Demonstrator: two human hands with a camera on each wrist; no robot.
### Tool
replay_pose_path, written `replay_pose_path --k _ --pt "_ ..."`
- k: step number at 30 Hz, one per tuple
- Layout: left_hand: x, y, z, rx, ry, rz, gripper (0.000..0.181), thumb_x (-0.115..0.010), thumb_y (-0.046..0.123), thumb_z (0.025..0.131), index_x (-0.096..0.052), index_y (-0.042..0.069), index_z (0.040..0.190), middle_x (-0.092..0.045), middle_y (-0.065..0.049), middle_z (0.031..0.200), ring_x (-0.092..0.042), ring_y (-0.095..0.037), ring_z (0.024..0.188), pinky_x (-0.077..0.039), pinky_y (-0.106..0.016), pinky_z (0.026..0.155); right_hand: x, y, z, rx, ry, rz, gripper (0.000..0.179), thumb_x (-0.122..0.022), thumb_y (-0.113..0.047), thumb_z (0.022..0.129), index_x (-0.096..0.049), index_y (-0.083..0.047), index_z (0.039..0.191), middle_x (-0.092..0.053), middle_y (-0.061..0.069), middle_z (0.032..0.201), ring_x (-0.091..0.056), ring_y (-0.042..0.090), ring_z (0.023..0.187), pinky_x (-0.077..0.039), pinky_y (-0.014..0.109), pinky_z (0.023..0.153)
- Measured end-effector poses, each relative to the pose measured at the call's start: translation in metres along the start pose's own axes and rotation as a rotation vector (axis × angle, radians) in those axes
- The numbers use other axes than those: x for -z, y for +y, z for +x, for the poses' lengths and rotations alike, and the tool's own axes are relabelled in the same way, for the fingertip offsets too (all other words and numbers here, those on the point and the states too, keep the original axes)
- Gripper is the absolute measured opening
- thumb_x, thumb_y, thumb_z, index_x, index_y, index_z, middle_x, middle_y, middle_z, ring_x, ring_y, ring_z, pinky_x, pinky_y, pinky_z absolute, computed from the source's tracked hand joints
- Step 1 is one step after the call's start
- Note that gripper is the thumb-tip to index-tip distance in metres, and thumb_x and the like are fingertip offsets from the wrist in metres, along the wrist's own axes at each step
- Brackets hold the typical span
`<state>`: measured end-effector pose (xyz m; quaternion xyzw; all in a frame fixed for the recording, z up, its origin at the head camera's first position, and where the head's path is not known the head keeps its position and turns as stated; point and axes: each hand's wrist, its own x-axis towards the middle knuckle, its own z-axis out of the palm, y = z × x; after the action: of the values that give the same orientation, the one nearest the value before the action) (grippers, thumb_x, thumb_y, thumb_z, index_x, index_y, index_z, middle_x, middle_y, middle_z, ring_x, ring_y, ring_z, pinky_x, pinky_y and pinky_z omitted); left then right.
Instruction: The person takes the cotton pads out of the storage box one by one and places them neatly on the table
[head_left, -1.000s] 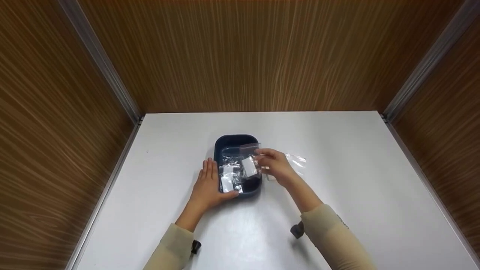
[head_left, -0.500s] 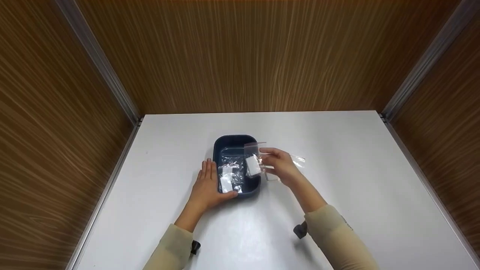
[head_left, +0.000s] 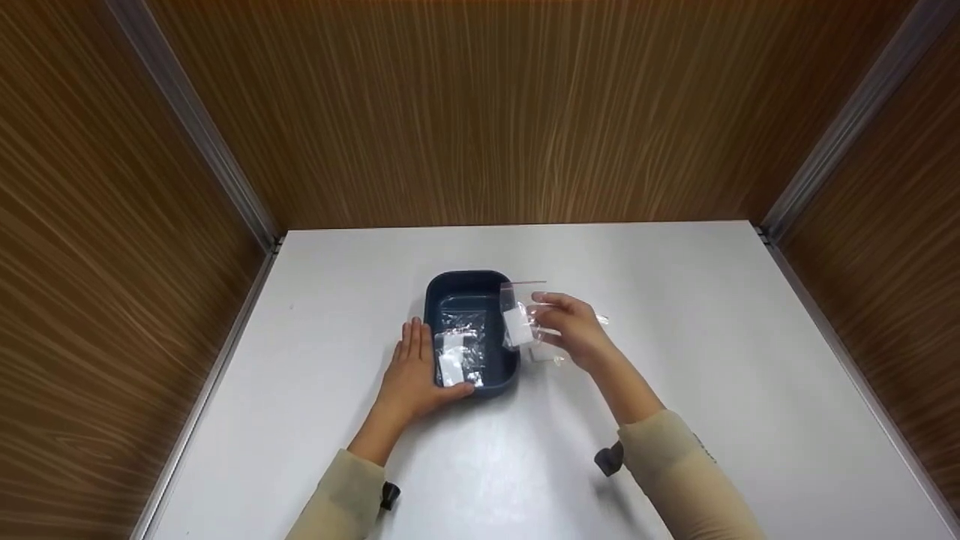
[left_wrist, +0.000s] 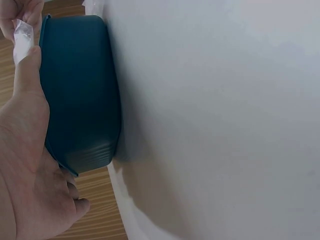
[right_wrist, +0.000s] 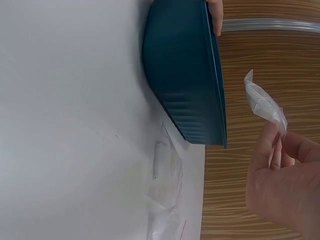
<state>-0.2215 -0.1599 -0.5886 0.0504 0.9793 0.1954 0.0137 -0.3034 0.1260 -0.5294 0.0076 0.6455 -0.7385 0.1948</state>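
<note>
Pinching a clear zip-seal bag (head_left: 520, 326) with white contents between thumb and fingers of the right hand (head_left: 576, 331), above the rim of the dark blue tub (head_left: 470, 282) at about 2 o'clock; touching the tub at 9 o'clock with straight fingers of the left hand (head_left: 411, 381), thumb at 6, hands apart; see more clear bags (head_left: 453, 361) inside toward 7, another bag (right_wrist: 167, 172) on the tabletop (head_left: 750, 360) just beside, between 3 and 4

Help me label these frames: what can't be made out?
Head view: how many clear plastic bags lie on the white table; the right hand covers part.
Head view: any print on the white rectangular block in the held clear plastic bag; too small.
Left wrist view: inside of the blue-green rounded plastic tub; its wall hides it.
</note>
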Motion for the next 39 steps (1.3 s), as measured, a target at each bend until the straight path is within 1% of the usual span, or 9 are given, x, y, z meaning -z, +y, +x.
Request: replay_pose_path --k 4,8,13,16,22,25,28,34,39 --pt "0.0 0.001 0.0 -0.006 0.003 0.004 0.141 -0.058 0.09 0.067 -0.005 -0.004 0.158 0.002 -0.024 0.165 0.006 -0.037 0.153 -0.012 -0.049 0.123 0.004 -0.001 -0.001 -0.006 0.009 0.007 0.045 -0.059 -0.002 0.096 -0.051 -0.002 0.141 -0.058 0.022 0.134 -0.061 0.03 0.115 -0.056 0.034 0.092" --pt "0.002 0.003 0.0 -0.006 0.003 0.006 0.141 -0.059 0.089 0.067 -0.005 -0.004 0.158 0.002 -0.025 0.165 0.005 -0.037 0.153 -0.013 -0.049 0.123 0.007 -0.001 -0.001 -0.002 0.017 0.012 0.044 -0.06 -0.002 0.096 -0.052 -0.001 0.14 -0.064 0.016 0.127 -0.064 0.023 0.108 -0.057 0.034 0.091" --pt "0.003 0.004 0.0 -0.006 0.003 0.009 0.14 -0.059 0.088 0.068 -0.007 -0.005 0.157 0.001 -0.025 0.165 0.005 -0.036 0.154 -0.013 -0.048 0.124 0.012 -0.001 -0.002 0.006 0.025 0.021 0.044 -0.06 -0.002 0.096 -0.051 0.001 0.14 -0.065 0.014 0.125 -0.064 0.02 0.104 -0.057 0.033 0.09" --pt "0.002 0.003 0.001 -0.01 0.007 0.011 0.14 -0.059 0.088 0.068 -0.007 -0.005 0.157 0.001 -0.025 0.165 0.004 -0.037 0.154 -0.013 -0.048 0.124 0.014 -0.001 -0.002 0.004 0.035 0.025 0.046 -0.059 -0.001 0.096 -0.05 0.002 0.141 -0.064 0.016 0.126 -0.064 0.021 0.104 -0.057 0.033 0.09" --pt "0.001 0.003 0.0 -0.021 0.014 -0.002 0.139 -0.061 0.087 0.068 -0.007 -0.006 0.157 0.001 -0.025 0.165 0.003 -0.038 0.153 -0.013 -0.049 0.123 0.019 -0.001 -0.005 -0.002 0.05 0.007 0.047 -0.06 -0.004 0.097 -0.049 0.001 0.142 -0.06 0.019 0.132 -0.061 0.026 0.112 -0.056 0.033 0.091" --pt "0.001 0.002 0.001 -0.023 0.018 -0.007 0.139 -0.062 0.086 0.068 -0.007 -0.006 0.157 0.001 -0.026 0.165 0.003 -0.038 0.153 -0.014 -0.049 0.123 0.022 -0.002 -0.006 -0.005 0.059 0.009 0.045 -0.061 -0.006 0.097 -0.051 -0.001 0.14 -0.061 0.017 0.13 -0.061 0.026 0.113 -0.056 0.033 0.092" --pt "0.001 0.002 0.003 -0.022 0.017 0.004 0.14 -0.061 0.088 0.068 -0.007 -0.005 0.157 0.001 -0.025 0.165 0.003 -0.038 0.153 -0.014 -0.049 0.123 0.027 -0.003 -0.006 -0.007 0.07 0.012 0.044 -0.062 -0.006 0.097 -0.052 -0.002 0.139 -0.061 0.016 0.128 -0.062 0.024 0.111 -0.056 0.032 0.092" --pt "0.001 0.0 0.005 -0.023 0.026 -0.005 0.138 -0.065 0.083 0.069 -0.007 -0.006 0.157 0.0 -0.026 0.165 0.003 -0.038 0.153 -0.013 -0.05 0.123 0.033 -0.005 -0.005 0.002 0.056 -0.007 0.048 -0.063 -0.009 0.097 -0.049 -0.002 0.142 -0.059 0.016 0.131 -0.062 0.024 0.111 -0.055 0.033 0.093" --pt "-0.001 -0.002 0.004 -0.021 0.029 0.0 0.14 -0.061 0.087 0.068 -0.008 -0.006 0.157 -0.001 -0.027 0.165 0.001 -0.039 0.153 -0.013 -0.05 0.123 0.039 -0.005 -0.005 0.001 0.053 -0.006 0.043 -0.061 -0.008 0.098 -0.051 -0.004 0.14 -0.061 0.012 0.128 -0.06 0.026 0.115 -0.055 0.033 0.094"
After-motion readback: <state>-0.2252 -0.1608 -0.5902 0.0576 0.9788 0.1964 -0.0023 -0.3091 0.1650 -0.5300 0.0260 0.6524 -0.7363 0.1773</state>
